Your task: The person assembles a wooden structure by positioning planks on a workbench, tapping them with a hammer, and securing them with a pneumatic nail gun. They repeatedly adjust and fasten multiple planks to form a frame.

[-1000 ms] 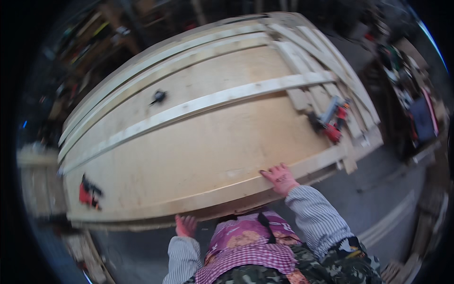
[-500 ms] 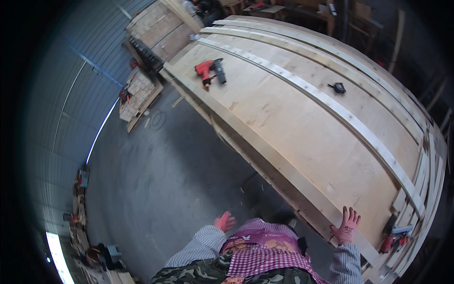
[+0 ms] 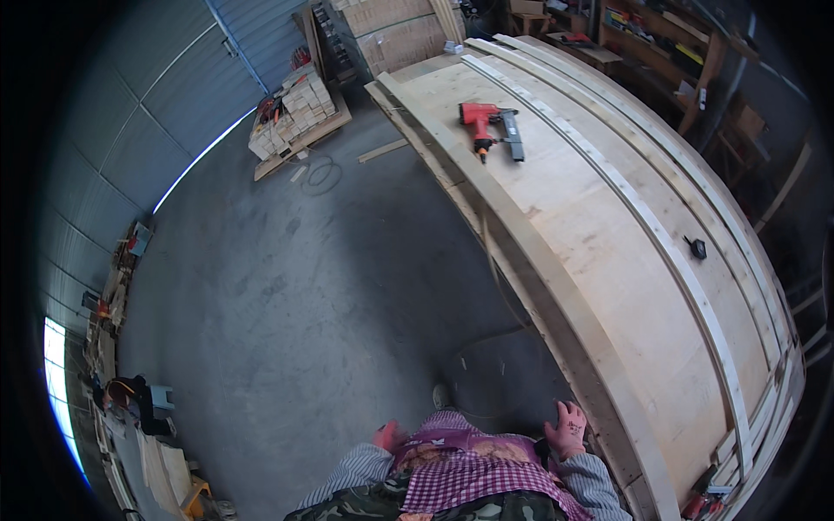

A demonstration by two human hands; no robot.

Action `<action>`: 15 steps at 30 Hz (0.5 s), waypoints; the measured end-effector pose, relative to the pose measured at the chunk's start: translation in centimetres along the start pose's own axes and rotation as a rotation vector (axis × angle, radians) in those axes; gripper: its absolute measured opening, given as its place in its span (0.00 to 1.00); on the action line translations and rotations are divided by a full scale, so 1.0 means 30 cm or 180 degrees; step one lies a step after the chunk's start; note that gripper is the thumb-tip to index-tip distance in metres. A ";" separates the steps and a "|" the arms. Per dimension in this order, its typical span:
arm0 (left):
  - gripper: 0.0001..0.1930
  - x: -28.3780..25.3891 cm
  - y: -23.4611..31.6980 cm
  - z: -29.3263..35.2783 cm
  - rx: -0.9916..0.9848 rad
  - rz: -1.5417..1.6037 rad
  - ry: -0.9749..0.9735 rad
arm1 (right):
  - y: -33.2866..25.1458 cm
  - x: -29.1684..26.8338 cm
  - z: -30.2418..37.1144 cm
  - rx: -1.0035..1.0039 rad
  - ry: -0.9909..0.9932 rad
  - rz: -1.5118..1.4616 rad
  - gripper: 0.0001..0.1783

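Note:
Both my hands wear pink gloves and hold nothing that I can see. My left hand (image 3: 387,434) hangs low beside my apron, its fingers partly showing and loosely apart. At the near edge of the workbench, my right hand (image 3: 569,430) is open, thumb apart; whether it touches the edge board (image 3: 599,356) I cannot tell. A red and black nail gun (image 3: 480,122) lies on the plywood sheet (image 3: 599,252) toward the far end. A small black tape measure (image 3: 698,248) rests between the long wooden strips (image 3: 630,195).
Another red-handled tool (image 3: 698,504) lies at the near right corner beside stacked strips. An air hose (image 3: 493,252) hangs along the bench side. On the left floor stand a pallet of wood blocks (image 3: 300,108) and, by the wall, a bent-over person (image 3: 135,399).
My right hand has come off the top of the edge board to beside the bench. The left hand has drawn in toward my body. My view has turned left.

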State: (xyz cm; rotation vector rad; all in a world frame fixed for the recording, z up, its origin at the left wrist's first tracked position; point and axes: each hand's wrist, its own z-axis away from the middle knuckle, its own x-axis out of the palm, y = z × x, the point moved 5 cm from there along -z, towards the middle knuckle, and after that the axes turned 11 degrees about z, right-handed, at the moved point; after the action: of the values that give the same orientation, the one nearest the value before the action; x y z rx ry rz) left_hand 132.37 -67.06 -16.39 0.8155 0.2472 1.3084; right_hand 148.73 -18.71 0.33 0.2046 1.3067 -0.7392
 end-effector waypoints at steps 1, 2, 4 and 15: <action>0.11 -0.067 0.039 -0.023 -0.0537 0.0883 0.0758 | -0.055 0.024 -0.035 0.0087 -0.0138 -0.0061 0.34; 0.13 -0.108 0.106 -0.033 -0.0584 0.1040 0.1036 | -0.101 0.054 -0.056 0.0247 -0.0390 -0.0137 0.34; 0.15 -0.176 0.274 -0.036 -0.0457 0.1211 0.1407 | -0.190 0.112 -0.123 0.0510 -0.0776 -0.0321 0.33; 0.25 -0.069 0.938 -0.069 0.1044 -0.1541 0.1183 | -0.408 0.130 -0.563 0.1002 -0.1084 0.0015 0.31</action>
State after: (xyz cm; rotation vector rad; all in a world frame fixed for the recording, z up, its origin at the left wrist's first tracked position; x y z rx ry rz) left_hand 109.29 -67.20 -0.04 0.7182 0.9169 0.9587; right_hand 128.22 -20.48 -4.80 0.3192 0.8636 -0.9305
